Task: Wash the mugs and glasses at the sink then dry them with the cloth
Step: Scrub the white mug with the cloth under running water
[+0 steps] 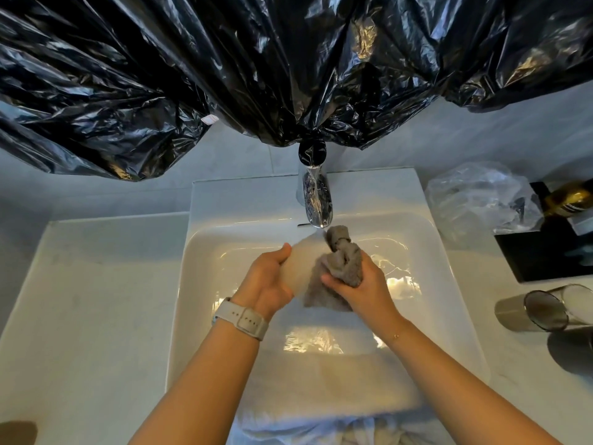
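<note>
Over the sink, the left hand grips a blurred, seemingly pale glass; right hand fingers pinch the cloth, drying. Next: set it down.

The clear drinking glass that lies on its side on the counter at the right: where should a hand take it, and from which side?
Grip the clear drinking glass around the middle of its round wall, coming from above. It lies on its side, mouth toward the white sink, so fingers can likely wrap the wall.
</note>
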Tool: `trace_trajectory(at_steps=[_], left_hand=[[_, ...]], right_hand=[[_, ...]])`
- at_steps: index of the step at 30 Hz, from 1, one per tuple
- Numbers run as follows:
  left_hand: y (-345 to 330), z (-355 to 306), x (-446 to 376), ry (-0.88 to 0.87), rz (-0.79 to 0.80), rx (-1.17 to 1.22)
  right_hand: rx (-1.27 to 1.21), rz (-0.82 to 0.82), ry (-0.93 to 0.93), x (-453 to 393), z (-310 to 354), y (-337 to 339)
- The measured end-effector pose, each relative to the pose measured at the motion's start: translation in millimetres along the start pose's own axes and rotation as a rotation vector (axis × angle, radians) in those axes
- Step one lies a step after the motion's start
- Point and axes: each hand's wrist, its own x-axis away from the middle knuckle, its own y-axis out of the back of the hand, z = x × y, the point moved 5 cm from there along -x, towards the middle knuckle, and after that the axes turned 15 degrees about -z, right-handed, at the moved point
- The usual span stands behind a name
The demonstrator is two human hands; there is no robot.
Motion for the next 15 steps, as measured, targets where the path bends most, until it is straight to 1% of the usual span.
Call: trace_trajectory(at_steps=[2,3,5,7,8,9,12,14,15], left_hand=[[1.9,-1.1,-2.7,0.036,-0.018,-0.018],[2.3,-1.5,-4.4,0.047,-0.022,-0.015],[3.8,-2.4,-7.0,0.034,-0.030,-0.016],[5.0,-4.3,-6.4,-0.034,0.001,-0.051],[6.0,-6.0,-6.2,-0.117,0.034,-0.093],[6.8,-8.8,-5.3,-0.250,0.072,-0.176],[5.5,-16.0,6.1,-0.749,0.196,-0.611],[-0.8,-16.5,10.2,-1.051,0.234,-0.946],[-5.5,-15.0,12.3,-1.202,0.230,-1.127]], right_hand=[[0.034,0.107,0.018,-3.8,-11.4,8.2],[0.047,0.126,0.012,-5.9,-17.2,11.6],[0.030,0.087,-0.032,-8.9,-22.3,18.5],[-0.040,0.021,-0.129,-9.9,-24.5,25.8],[-0.084,0.009,-0.216,-8.8,-25.6,29.6],[-0.138,0.006,-0.320,-7.2,-28.0,33.5],[-0.369,0.052,-0.685,-1.7,-31.8,38.0],[-0.426,0.100,-0.816,-2.8,-30.5,33.7],[-0.437,0.139,-0.820,-3.6,-27.6,29.1]])
